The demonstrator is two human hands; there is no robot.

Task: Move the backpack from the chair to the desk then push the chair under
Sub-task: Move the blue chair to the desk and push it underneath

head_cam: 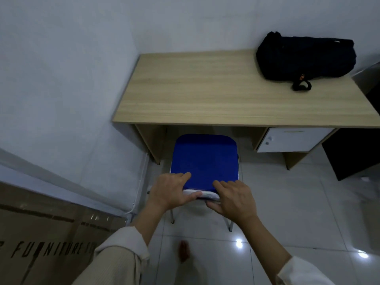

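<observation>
A black backpack (pixel 306 56) lies on the far right corner of the wooden desk (pixel 205 93). A chair with a blue seat (pixel 205 159) and metal legs stands in front of the desk, its far edge just under the desk's front edge. My left hand (pixel 172 191) grips the left end of the chair's back rail, fingers over the top. My right hand (pixel 234 197) grips the right end of the same rail.
A white drawer unit (pixel 292 139) hangs under the desk's right side. A large cardboard box (pixel 41 239) stands at the left. White walls close the corner behind and left of the desk. A dark panel (pixel 357 153) stands at the right on the glossy tile floor.
</observation>
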